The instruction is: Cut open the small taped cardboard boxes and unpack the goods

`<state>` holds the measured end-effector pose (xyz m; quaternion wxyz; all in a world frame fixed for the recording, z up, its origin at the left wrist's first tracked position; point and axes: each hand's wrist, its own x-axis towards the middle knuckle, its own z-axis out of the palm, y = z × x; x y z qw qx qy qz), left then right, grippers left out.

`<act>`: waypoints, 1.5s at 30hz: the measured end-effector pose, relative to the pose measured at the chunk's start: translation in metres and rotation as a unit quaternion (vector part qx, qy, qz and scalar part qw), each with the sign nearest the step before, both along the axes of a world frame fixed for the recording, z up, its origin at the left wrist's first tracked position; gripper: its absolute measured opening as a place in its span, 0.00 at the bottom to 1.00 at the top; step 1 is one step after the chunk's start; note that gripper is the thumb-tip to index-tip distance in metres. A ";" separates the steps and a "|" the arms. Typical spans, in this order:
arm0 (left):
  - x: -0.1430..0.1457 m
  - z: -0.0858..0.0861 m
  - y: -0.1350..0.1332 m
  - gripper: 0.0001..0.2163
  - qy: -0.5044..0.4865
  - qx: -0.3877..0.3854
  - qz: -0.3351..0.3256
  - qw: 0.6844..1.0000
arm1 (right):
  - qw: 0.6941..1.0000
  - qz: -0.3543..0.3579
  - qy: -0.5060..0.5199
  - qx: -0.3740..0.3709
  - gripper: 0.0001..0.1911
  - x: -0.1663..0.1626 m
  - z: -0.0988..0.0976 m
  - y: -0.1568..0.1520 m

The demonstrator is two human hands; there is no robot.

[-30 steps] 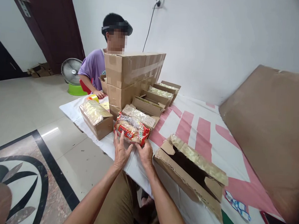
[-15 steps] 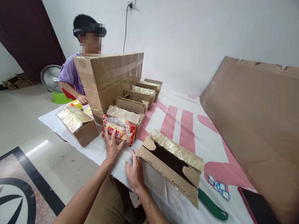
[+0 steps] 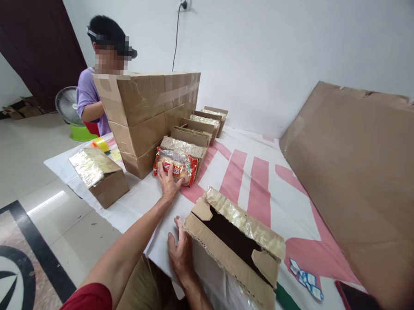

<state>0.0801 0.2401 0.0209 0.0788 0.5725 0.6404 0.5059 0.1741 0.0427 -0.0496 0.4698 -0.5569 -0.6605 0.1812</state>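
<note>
Head view first: where is the left hand (image 3: pixel 168 187)?

On the packet (image 3: pixel 179 164), fingers spread wide across its red printed front, thumb by its lower edge. I can't tell how firmly it presses.

And what's beyond that hand?

A row of open boxes (image 3: pixel 196 138), shiny film showing in some. The packet sits at its near end, lying on the bench (image 3: pixel 138 202); whether it touches the nearest box I can't tell. Just left of the hand is a tall stack (image 3: pixel 147 105) of taped cartons.

Farther left?

A smaller box (image 3: pixel 111 187) with film over its top, and past it a yellow tape roll (image 3: pixel 101 144). Beyond the stack is a co-worker (image 3: pixel 87 91) in a purple shirt.

What about the right hand (image 3: pixel 181 253)?

It holds nothing, fingers loosely curved and apart, just left of a long carton (image 3: pixel 219 253) with its top gaping.

Anything right of that?

Yes: a green handle (image 3: pixel 291 305) at the carton's far end, then a blue-and-white wrapper (image 3: pixel 306 280) and, farthest off, a big cardboard sheet (image 3: pixel 359 172) against the wall (image 3: pixel 268 47).
</note>
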 end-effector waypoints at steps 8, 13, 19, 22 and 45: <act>0.013 0.016 0.033 0.39 0.003 -0.040 -0.003 0.999 | 1.000 0.001 0.006 0.002 0.23 0.004 0.010 -0.004; 0.003 0.040 0.018 0.41 0.003 -0.118 -0.016 0.993 | 1.000 0.021 0.024 0.001 0.19 0.003 0.020 0.004; -0.023 0.052 -0.036 0.39 0.027 -0.079 -0.115 0.990 | 0.995 0.084 0.044 0.018 0.18 0.002 0.063 -0.027; -0.039 0.040 -0.090 0.33 0.052 -0.093 -0.228 0.968 | 0.976 0.217 0.016 -0.008 0.16 0.025 0.097 -0.076; 0.011 0.058 -0.170 0.23 -0.347 -0.079 -0.193 0.914 | 0.990 -0.094 0.039 -0.095 0.33 0.162 0.120 -0.066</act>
